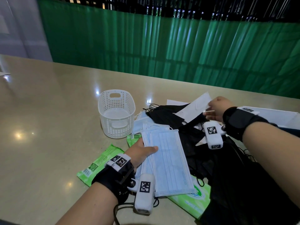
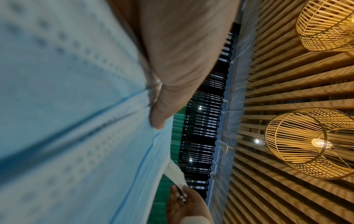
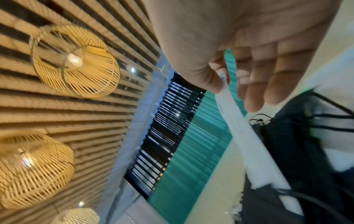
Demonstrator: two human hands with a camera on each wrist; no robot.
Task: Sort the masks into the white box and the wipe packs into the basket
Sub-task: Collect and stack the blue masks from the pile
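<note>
My left hand grips a blue mask at its near-left edge, thumb on top and fingers tucked under, out of sight; the left wrist view shows the thumb pressed flat on the pleats. My right hand pinches a white mask by its end between thumb and forefinger, the other fingers loosely spread, as the right wrist view makes plain.

The pile lies at the middle of the table. The black masks sit at about 1 o'clock from the blue one, their ear loops tangled. The basket stands at 11 o'clock from my left hand. The white box is at 3 o'clock, just past my right wrist. Wipe packs lie partly under the masks; one green pack at 5 o'clock is pinned beneath the blue mask.

To do this step well, I judge I should lift each mask straight up and clear before swinging toward 3 o'clock, so loops do not drag neighbours along. More blue masks lie under the one I grip, so I should check whether I have one or several. The white mask goes first, being nearest the box.
</note>
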